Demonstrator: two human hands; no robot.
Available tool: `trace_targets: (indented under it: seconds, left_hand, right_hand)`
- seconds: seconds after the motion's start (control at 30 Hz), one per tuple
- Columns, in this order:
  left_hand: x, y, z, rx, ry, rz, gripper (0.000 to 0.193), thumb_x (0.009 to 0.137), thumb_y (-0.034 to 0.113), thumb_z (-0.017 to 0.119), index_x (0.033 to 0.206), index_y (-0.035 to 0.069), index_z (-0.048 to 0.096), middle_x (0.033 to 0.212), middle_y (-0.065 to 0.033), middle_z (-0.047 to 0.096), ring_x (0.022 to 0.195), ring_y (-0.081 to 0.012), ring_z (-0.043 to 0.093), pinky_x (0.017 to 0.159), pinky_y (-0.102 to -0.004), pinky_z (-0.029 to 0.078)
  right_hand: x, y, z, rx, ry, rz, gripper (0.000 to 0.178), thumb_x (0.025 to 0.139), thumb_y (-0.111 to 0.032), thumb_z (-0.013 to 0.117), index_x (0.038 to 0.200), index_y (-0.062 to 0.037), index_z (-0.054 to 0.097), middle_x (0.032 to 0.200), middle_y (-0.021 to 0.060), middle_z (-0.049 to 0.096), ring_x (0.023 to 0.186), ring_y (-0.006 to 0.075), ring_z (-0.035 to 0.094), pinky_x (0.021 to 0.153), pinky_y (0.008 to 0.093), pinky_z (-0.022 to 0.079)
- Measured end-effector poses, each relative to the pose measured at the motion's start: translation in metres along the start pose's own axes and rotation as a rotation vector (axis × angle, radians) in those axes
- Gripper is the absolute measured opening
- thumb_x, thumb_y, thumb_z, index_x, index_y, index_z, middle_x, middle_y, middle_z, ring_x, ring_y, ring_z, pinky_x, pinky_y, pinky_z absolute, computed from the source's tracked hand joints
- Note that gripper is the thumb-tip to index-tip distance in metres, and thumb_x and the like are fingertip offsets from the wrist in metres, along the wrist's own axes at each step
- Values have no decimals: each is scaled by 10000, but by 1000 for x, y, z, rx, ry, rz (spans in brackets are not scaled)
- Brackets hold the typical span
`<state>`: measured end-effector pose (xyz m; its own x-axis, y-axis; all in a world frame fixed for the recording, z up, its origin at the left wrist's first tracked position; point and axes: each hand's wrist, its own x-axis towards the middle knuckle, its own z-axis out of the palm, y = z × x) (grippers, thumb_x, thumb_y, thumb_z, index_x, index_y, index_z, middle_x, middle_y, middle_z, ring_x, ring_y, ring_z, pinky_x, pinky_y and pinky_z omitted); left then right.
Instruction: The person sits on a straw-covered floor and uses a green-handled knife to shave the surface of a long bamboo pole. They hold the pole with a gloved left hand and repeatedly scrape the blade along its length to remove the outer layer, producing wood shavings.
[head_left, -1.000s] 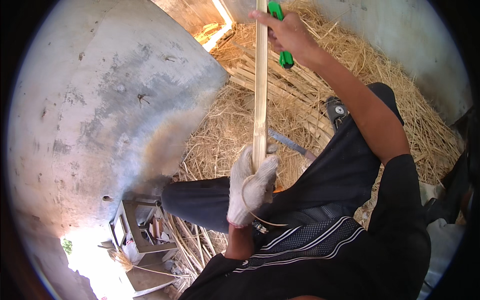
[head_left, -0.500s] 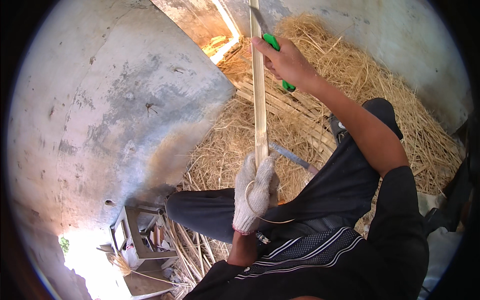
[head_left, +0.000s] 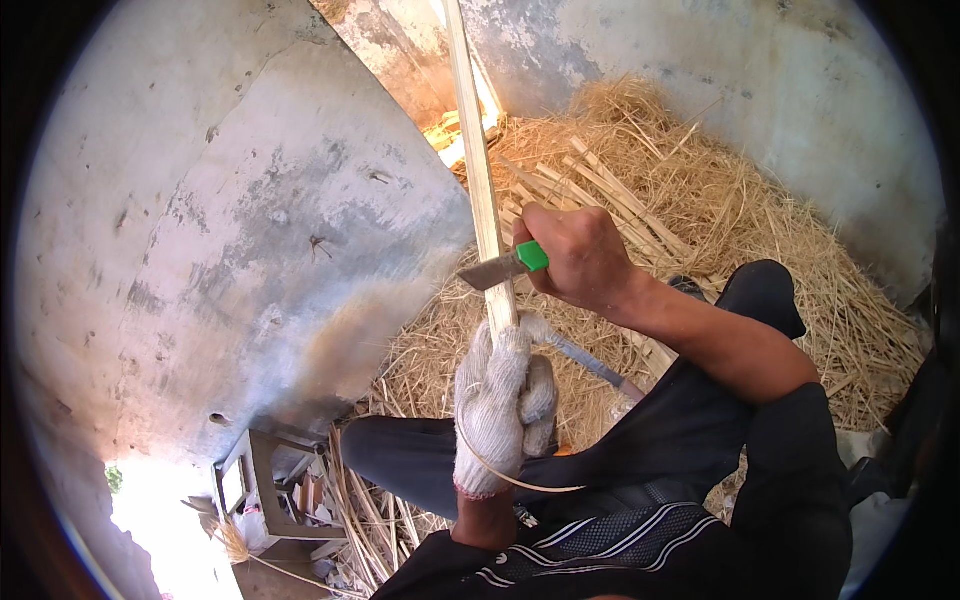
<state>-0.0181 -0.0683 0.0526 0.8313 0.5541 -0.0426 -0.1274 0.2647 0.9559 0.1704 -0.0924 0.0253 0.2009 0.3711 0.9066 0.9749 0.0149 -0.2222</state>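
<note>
My left hand (head_left: pixel 493 405), in a white knitted glove, is closed round the near end of a long pale strip, probably bamboo (head_left: pixel 480 180). The strip points away from me and runs out past the top of the view. Bare and closed, my right hand (head_left: pixel 580 255) grips a knife with a green handle (head_left: pixel 532 256). Its flat blade (head_left: pixel 490 272) lies across the strip, a little beyond the glove. A thin curled sliver (head_left: pixel 510 482) hangs from beside the gloved hand. Under the strip, past the glove, is a second blade-like tool (head_left: pixel 580 355) with a brownish handle.
Straw-like shavings (head_left: pixel 800 270) heap up on the floor ahead and right, with several split strips (head_left: pixel 625 205) among them. A stained wall (head_left: pixel 240 200) stands close on the left. At lower left are a wooden stool-like frame (head_left: pixel 262 490) and a bundle of thin sticks (head_left: pixel 365 510).
My right hand has come down the strip toward the glove, and the blade now crosses the strip instead of pointing away. The strip's far end has tilted left.
</note>
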Motion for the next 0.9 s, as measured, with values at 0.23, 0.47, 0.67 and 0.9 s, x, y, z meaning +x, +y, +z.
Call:
trace_targets:
  seconds: [0.23, 0.47, 0.67, 0.9]
  left_hand:
    - [-3, -6, 5, 152, 75, -2, 279, 1018, 303, 471, 1131, 52, 515, 460, 16, 327, 294, -90, 268, 276, -238, 189]
    - [11, -4, -13, -243, -117, -80, 246, 1030, 305, 443, 1097, 72, 488, 473, 20, 331, 312, -82, 271, 290, -231, 211]
    - [5, -12, -22, -164, -79, -39, 205, 1030, 274, 452, 1061, 75, 488, 457, 23, 315, 305, -83, 255, 294, -231, 210]
    - [-1, -27, -30, -275, -47, -18, 202, 1029, 273, 450, 988, 77, 476, 443, 25, 297, 301, -77, 239, 287, -234, 198]
  right_hand:
    - [12, 25, 0, -154, 9, 107, 123, 853, -79, 592, 754, -34, 535, 527, 108, 570, 420, 253, 581, 384, 353, 419]
    - [-1, 10, 6, -12, -164, 168, 122, 832, -79, 604, 741, -28, 540, 515, 115, 557, 413, 258, 579, 385, 352, 425]
    - [-3, 1, 13, -14, -121, 107, 106, 769, -87, 653, 752, -37, 561, 517, 115, 561, 442, 262, 607, 419, 373, 458]
    - [0, 16, 42, -40, -114, 135, 168, 847, -157, 630, 732, -51, 571, 499, 90, 571, 426, 224, 596, 376, 348, 441]
